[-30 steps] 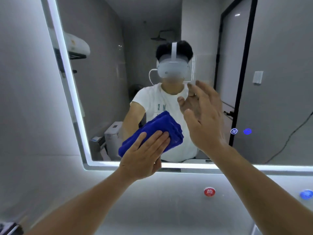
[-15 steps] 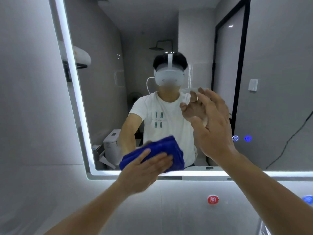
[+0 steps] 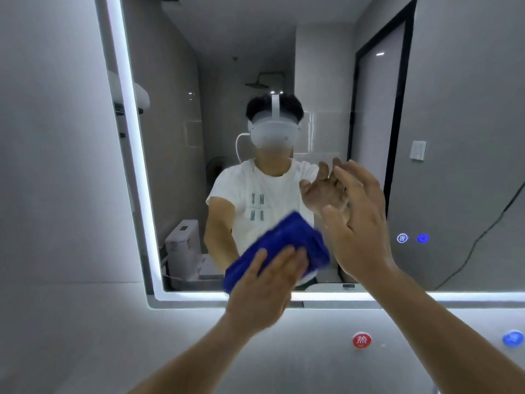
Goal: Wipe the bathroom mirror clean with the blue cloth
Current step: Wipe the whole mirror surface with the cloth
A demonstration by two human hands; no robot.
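The bathroom mirror [image 3: 176,166] hangs on the wall ahead, edged with a lit white strip. My left hand [image 3: 264,288] presses the folded blue cloth [image 3: 287,240] flat against the lower middle of the glass, just above the bottom edge, with the fingers stretched over the cloth. My right hand [image 3: 358,223] is raised beside it to the right, fingers straight and spread, holding nothing, close in front of the glass. Whether the right hand touches the mirror is unclear. The reflection shows a person in a white shirt with a headset.
Two lit touch buttons [image 3: 412,238] glow on the mirror's lower right. On the grey wall below are a red round sticker [image 3: 361,340] and a blue one [image 3: 512,338]. The mirror reflects a toilet [image 3: 184,245], a shower head and a black-framed door.
My left hand slid the cloth down toward the mirror's bottom edge, then right and slightly back up. The right hand stayed raised and open. The camera tilted upward.
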